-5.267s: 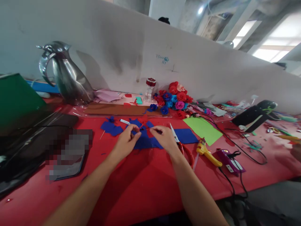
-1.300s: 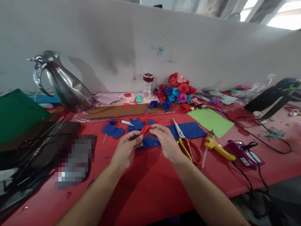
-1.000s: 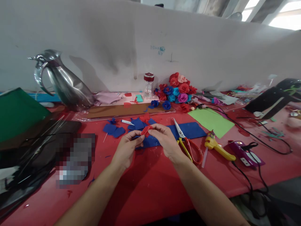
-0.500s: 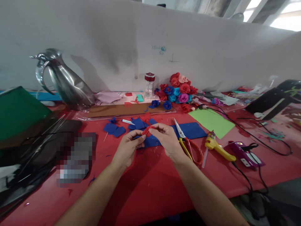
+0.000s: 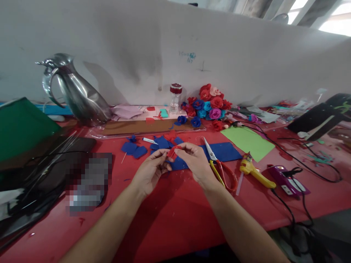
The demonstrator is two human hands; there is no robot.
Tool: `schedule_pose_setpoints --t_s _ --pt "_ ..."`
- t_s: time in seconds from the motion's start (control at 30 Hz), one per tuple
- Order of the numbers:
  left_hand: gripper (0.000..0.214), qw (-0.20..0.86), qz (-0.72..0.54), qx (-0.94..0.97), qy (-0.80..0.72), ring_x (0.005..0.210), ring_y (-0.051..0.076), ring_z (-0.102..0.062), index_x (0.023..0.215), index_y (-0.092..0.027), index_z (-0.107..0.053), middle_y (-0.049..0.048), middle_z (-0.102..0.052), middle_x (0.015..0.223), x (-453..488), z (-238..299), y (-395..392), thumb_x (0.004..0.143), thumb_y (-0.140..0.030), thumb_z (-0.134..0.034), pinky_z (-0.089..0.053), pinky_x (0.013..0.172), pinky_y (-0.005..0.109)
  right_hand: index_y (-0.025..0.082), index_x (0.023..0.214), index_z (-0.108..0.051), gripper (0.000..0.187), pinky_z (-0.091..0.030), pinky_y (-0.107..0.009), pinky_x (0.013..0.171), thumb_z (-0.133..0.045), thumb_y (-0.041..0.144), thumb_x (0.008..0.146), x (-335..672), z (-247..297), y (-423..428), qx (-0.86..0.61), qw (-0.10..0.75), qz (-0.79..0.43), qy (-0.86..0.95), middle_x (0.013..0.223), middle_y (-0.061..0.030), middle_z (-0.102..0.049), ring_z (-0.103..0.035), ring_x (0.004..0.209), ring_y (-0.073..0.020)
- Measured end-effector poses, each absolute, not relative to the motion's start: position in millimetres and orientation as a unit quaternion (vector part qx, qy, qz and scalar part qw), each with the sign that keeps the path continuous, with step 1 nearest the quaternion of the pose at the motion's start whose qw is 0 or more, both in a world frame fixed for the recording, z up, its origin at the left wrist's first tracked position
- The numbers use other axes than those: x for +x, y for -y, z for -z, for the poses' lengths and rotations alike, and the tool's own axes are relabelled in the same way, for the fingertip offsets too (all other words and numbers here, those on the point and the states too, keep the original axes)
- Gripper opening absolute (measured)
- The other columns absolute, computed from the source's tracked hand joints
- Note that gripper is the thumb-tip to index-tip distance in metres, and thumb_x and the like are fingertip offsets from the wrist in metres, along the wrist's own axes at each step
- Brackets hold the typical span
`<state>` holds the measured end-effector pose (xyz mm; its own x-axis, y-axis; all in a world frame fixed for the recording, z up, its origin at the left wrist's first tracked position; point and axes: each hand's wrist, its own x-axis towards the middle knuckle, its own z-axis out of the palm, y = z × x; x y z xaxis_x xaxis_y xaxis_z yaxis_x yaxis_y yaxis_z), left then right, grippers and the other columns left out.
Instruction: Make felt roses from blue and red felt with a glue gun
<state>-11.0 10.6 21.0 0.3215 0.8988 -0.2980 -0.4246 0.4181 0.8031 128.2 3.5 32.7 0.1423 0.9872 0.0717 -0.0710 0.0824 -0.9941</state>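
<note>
A small curled piece of red paper (image 5: 172, 150) is held between my two hands above the middle of the table. My right hand (image 5: 195, 160) pinches its right side between thumb and fingers. At its left edge are the closed thumb and fingertips of my left hand (image 5: 149, 170), the other fingers curled below. Under the hands lies a blue sheet (image 5: 179, 163), partly hidden. Scissors (image 5: 216, 164) with red and yellow handles rest on a blue sheet beside my right hand. Cut blue squares (image 5: 134, 149) and a white marker (image 5: 149, 141) lie beyond my left hand.
To the right are a yellow glue gun (image 5: 256, 173), a purple power strip (image 5: 287, 180) with cables, and a green sheet (image 5: 248, 140). Paper flowers (image 5: 210, 104), a glass jar (image 5: 175, 100) and a steel jug (image 5: 78, 93) stand at the back. A pixelated object (image 5: 93, 180) lies left.
My left thumb has drawn back slightly from the red paper toward its left edge. The right hand keeps its pinch. The view has shifted very slightly.
</note>
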Motion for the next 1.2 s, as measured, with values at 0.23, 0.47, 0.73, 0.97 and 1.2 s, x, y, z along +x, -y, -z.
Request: schedule_pose_setpoints --t_s 0.23,0.47,0.73,0.97,1.2 --pt "0.015 0.766 -0.419 0.315 -0.371 0.050 0.008 -0.054 0.073 -0.017 -0.063 -0.0004 -0.063 0.060 -13.4 -19.5 -10.8 0.065 -0.021 -0.075 -0.042 0.055 0.021 0.022 0.064 -0.063 0.008 -0.043 -0.027 0.063 -0.064 0.030 0.066 128.2 -36.0 -1.1 -0.495 0.561 -0.464 0.474 0.063 0.0015 -0.063 -0.053 0.062 -0.0134" --pt "0.023 0.766 -0.418 0.315 -0.373 0.048 0.007 -0.048 0.065 -0.015 -0.064 -0.0002 -0.062 0.060 -14.0 -17.0 -12.4 0.053 -0.025 -0.082 -0.036 0.048 0.019 0.021 0.066 -0.064 0.008 -0.042 -0.027 0.065 -0.064 0.028 0.067 128.8 -35.2 -0.9 -0.489 0.557 -0.472 0.477 0.064 0.0018 -0.063 -0.053 0.063 -0.0133" --pt "0.022 0.736 -0.439 0.348 -0.380 0.048 0.006 -0.038 0.062 -0.015 -0.066 -0.0007 -0.057 0.056 -12.0 -17.1 -12.1 0.054 -0.028 -0.081 -0.027 0.047 0.020 0.021 0.066 -0.064 0.008 -0.040 -0.027 0.063 -0.065 0.029 0.066 128.6 -37.2 -0.4 -0.494 0.560 -0.466 0.474 0.063 0.0022 -0.062 -0.051 0.062 -0.0127" --pt "0.017 0.726 -0.446 0.349 -0.389 0.054 0.008 -0.044 0.061 -0.016 -0.066 0.0002 -0.057 0.056 -10.2 -21.3 -10.2 0.057 -0.026 -0.078 -0.030 0.050 0.021 0.021 0.065 -0.063 0.008 -0.040 -0.027 0.062 -0.065 0.029 0.066 129.7 -36.9 -0.6 -0.495 0.559 -0.465 0.476 0.063 0.0026 -0.060 -0.050 0.062 -0.0125" --pt "0.012 0.709 -0.452 0.357 -0.408 0.054 0.009 -0.046 0.062 -0.017 -0.068 0.0001 -0.059 0.058 -9.3 -22.8 -9.3 0.056 -0.024 -0.076 -0.034 0.054 0.023 0.021 0.065 -0.062 0.009 -0.040 -0.027 0.063 -0.064 0.029 0.066 129.3 -36.9 -0.4 -0.500 0.557 -0.460 0.478 0.063 0.0023 -0.060 -0.050 0.062 -0.0127"
